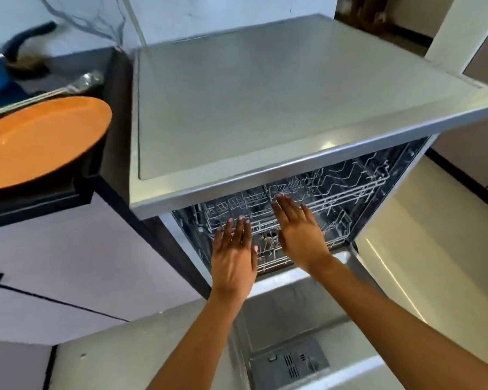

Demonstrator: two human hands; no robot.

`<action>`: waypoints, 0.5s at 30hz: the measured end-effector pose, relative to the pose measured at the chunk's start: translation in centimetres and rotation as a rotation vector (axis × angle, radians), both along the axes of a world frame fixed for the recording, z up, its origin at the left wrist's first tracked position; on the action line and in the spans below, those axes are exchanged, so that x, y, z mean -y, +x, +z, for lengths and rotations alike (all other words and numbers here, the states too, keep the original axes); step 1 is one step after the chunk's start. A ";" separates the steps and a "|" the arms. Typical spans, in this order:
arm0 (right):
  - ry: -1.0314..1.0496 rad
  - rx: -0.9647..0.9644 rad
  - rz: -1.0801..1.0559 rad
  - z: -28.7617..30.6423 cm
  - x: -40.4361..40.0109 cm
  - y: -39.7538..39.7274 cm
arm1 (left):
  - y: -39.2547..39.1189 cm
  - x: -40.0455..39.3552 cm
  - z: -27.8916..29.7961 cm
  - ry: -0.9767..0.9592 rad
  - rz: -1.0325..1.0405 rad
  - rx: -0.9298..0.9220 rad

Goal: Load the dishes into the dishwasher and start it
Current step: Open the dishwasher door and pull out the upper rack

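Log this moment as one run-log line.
stage: loading not begun | silver dishwasher: door open | left hand, right hand: open at wire racks | orange round plate: on counter

I see the dishwasher at frame centre, its door lowered below, racks inside; a plate sits on the counter at left.
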State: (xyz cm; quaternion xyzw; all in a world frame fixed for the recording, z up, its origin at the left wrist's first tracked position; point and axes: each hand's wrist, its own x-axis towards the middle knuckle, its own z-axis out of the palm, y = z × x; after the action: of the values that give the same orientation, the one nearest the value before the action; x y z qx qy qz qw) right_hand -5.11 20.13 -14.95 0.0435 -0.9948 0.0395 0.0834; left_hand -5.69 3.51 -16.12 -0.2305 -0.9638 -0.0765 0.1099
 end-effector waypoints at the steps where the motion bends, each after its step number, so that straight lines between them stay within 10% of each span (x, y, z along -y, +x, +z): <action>1: 0.042 0.047 -0.008 -0.2 0.1 -0.7 | -1.0 0.0 -0.2 -0.008 -0.006 0.013; 15: -0.045 0.116 -0.287 -1.7 1.6 -2.3 | -4.0 0.1 1.2 -0.063 -0.015 0.349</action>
State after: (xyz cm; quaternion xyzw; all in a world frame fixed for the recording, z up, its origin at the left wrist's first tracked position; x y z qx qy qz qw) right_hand -7.39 18.53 -16.65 -0.1031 -0.9928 0.0520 0.0316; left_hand -9.68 3.41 -14.91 -0.2242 -0.9684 -0.0859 -0.0670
